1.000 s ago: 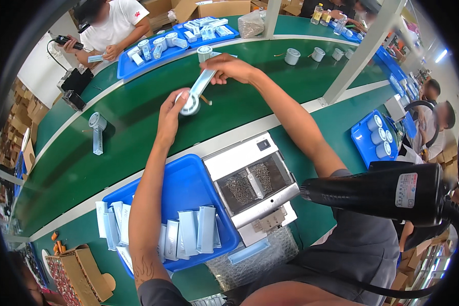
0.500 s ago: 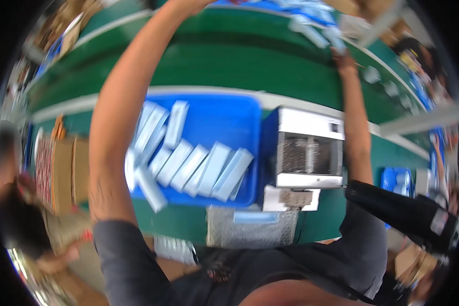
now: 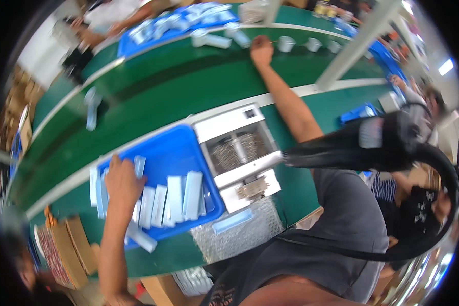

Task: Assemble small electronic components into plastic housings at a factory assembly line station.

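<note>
My left hand (image 3: 122, 181) is over a blue tray (image 3: 209, 189) on my left. Its fingers are bent round the upper part of a slim light blue pack (image 3: 139, 166). Part of that pack is hidden behind the thumb. More light blue packs (image 3: 175, 198) lie in a slanting row in the tray. Stretched far forward across a green surface (image 3: 188, 81), my right hand (image 3: 261, 50) has its fingers curled together. They meet the end of a light blue piece (image 3: 238, 35) on the far side; what lies inside them is hidden.
Right of the tray stands a white machine (image 3: 237, 145) with a dark bin of small parts. Bubble wrap (image 3: 239, 239) lies before it. A black cylinder (image 3: 352, 145) crosses near my right arm. Small white cups (image 3: 286, 44) line the far side, beside a post (image 3: 349, 46). Other people work around.
My left hand has come back from the far side to the tray. My right hand is still far forward beside the light blue pieces. The view has turned.
</note>
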Demonstrator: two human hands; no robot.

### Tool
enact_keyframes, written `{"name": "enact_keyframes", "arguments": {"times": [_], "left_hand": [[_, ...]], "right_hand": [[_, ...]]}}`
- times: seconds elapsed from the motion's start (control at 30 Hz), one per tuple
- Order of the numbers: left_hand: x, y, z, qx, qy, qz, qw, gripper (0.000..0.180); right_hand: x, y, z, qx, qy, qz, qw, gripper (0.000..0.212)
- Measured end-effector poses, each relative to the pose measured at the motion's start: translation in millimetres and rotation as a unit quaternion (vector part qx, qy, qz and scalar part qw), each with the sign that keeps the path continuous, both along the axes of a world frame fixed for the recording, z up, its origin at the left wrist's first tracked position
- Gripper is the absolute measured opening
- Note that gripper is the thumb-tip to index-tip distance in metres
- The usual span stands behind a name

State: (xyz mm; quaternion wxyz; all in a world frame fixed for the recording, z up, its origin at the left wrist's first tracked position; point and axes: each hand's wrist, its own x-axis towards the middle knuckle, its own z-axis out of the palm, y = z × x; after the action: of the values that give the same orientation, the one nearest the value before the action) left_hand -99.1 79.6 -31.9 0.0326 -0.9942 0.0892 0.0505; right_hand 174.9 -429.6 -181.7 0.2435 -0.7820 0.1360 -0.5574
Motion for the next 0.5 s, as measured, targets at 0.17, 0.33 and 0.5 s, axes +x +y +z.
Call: {"name": "enact_keyframes", "arguments": {"times": [0.17,0.33,0.5], "left_hand": [[3.4,-33.5,18.6,-0.194,-0.048,-0.136,0.970,0.044],[-6.6,-30.3,18.6,-0.448,-0.081,-0.132,0.880,0.042],[-52.9,12.9,41.5,-0.348,0.126,-0.129,0.920,0.064]], "right_hand": [[-93.1,-50.3,60.4,-0.015,0.072,0.028,0.997,0.012],[-173.8,-24.8,94.5,-0.028,0.179,0.187,0.966,0.016],[-272.4,-41.3,136.9,-0.081,0.251,0.186,0.947,0.013]]}}
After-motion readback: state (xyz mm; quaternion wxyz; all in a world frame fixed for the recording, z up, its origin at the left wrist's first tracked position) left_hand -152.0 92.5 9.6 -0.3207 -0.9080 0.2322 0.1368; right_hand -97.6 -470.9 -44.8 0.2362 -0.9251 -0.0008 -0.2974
